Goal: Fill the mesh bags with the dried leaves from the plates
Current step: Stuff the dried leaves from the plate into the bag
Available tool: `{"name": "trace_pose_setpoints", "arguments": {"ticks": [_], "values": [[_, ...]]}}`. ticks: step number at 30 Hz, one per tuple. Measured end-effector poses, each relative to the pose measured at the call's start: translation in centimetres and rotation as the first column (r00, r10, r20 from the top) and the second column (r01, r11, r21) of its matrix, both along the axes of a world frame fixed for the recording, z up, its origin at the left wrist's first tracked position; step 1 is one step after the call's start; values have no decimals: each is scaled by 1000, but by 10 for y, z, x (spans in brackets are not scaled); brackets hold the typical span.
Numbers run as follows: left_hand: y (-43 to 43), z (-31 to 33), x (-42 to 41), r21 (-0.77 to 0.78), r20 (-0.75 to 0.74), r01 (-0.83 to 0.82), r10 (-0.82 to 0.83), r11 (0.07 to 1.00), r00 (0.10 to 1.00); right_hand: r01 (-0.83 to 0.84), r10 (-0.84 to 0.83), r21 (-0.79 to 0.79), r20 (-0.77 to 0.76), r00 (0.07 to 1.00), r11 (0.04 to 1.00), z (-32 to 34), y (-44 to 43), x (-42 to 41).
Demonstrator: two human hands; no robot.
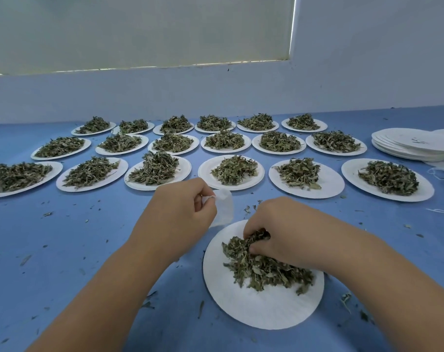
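A white paper plate (256, 308) lies on the blue table right in front of me, with a heap of dried green leaves (264, 268) on it. My right hand (284, 229) reaches into the top of the heap, its fingers curled round a clump of leaves. Just left of it, my left hand (183, 207) pinches the top edge of a small white mesh bag (224, 207), which hangs above the table by the plate's far rim.
Three rows of paper plates heaped with dried leaves, such as the plate (231, 174) just beyond my hands, fill the table's far half. A stack of bare plates (409, 143) sits at far right, with loose white strings (442, 174) nearby. Leaf crumbs dot the blue table (63, 237).
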State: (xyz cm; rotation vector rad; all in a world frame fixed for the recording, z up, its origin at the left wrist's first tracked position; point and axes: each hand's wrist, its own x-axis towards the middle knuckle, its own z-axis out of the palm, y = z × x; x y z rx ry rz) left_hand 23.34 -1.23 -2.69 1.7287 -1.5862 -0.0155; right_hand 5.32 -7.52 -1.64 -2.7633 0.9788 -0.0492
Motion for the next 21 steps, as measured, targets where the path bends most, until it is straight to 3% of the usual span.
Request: {"name": "trace_pose_setpoints", "arguments": {"ticks": [9,16,21], "values": [[-3,-4,1,34,-47,17,-15,999,999,-12,6,47,111,994,999,3,-3,-4],[-1,-4,-2,37,-34,44,-43,998,998,-24,-54,187,399,915,982,15,-7,-15],[0,-4,-7,4,-19,73,-73,997,997,20,-55,84,440,896,996,11,-1,-6]]}}
